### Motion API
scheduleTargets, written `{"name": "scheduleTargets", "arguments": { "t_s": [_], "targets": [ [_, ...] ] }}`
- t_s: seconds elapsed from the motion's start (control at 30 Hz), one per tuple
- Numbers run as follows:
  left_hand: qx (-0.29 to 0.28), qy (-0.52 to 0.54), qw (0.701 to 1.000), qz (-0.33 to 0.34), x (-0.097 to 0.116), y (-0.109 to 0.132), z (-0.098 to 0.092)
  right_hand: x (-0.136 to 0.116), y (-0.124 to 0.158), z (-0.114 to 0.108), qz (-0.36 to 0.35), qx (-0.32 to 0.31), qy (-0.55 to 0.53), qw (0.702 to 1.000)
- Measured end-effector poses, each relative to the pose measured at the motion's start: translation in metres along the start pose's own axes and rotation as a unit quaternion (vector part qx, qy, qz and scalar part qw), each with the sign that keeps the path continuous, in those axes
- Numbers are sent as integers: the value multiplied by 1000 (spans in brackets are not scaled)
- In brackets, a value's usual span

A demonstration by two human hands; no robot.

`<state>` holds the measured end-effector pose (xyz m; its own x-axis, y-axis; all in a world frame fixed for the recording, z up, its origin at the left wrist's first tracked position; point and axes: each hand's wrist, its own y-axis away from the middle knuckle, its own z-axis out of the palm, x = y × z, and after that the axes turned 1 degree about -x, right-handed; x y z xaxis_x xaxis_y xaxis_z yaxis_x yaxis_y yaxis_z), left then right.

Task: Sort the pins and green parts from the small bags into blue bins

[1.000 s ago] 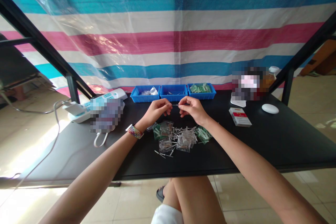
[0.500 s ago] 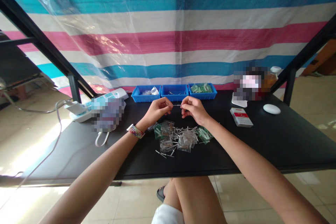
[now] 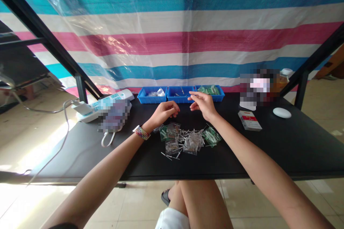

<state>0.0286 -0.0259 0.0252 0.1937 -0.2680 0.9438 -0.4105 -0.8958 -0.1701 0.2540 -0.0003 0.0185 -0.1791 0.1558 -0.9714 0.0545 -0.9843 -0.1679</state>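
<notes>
My right hand (image 3: 203,104) is open just in front of the blue bins, its fingers stretched toward the middle bin (image 3: 177,99). A thin silver rivet (image 3: 182,89) stands tilted at that bin, apart from the fingertips; whether it is falling or resting I cannot tell. More rivets lie inside. My left hand (image 3: 164,113) hovers over the black table with its fingers curled in, and no object shows in them. Below both hands is a pile of loose rivets (image 3: 184,135), clear bags with brass-coloured pieces (image 3: 191,143) and green bags with white pieces (image 3: 211,136).
The left bin (image 3: 150,99) holds clear bags, the right bin (image 3: 215,98) green ones. A power strip (image 3: 114,99) with a plugged-in charger (image 3: 82,108) lies at the left. A red-and-white box (image 3: 249,121) and a white oval object (image 3: 282,113) are on the right.
My right hand has moved up toward the middle bin and opened, letting go of the rivet that was held between both hands. My left hand has stayed nearly in place.
</notes>
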Motion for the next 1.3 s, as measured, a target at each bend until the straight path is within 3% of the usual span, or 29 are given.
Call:
{"name": "scheduleTargets", "arguments": {
  "t_s": [0.1, 0.17, 0.27, 0.33, 0.4, 0.53, 0.67, 0.8, 0.93, 1.07, 1.13, 1.3],
  "targets": [
    [2, -4, 1000, 3, -1, 0, -1, 1, 3, -4, -13, -19, 110, 994],
    [12, -3, 1000, 6, -2, -1, -1, 1, 14, -1, -31, -84, 187, 978],
    [36, 2, 999, 8, -5, -2, 0, 1, 34, 14, -63, -191, 311, 929],
    [44, 5, 999, 7, -6, -2, 0, 2, 44, 24, -88, -209, 379, 897],
    [44, 6, 999, 6, -6, -3, 1, 5, 47, 29, -99, -219, 399, 885],
    [33, -2, 999, 8, -4, -3, 1, 9, 37, 26, -48, -231, 277, 931],
    [-2, 9, 1000, 12, 1, -2, 2, 7, 27, 21, 28, -179, 81, 980],
    [-37, 30, 998, 27, 5, 0, 7, 1, 28, 20, 65, -115, -47, 990],
    [-18, 31, 998, 46, 2, 1, 9, -1, 29, 19, 94, -131, -59, 985],
    [22, -35, 999, 35, -2, 0, 6, 0, 27, 18, 38, -105, -10, 994],
    [14, -43, 999, 11, -3, 0, 4, 1, 27, 18, -8, -94, 11, 996],
    [-18, 76, 997, -29, 1, 0, 4, 1, 30, 18, -146, -104, 109, 978]
  ]
}}
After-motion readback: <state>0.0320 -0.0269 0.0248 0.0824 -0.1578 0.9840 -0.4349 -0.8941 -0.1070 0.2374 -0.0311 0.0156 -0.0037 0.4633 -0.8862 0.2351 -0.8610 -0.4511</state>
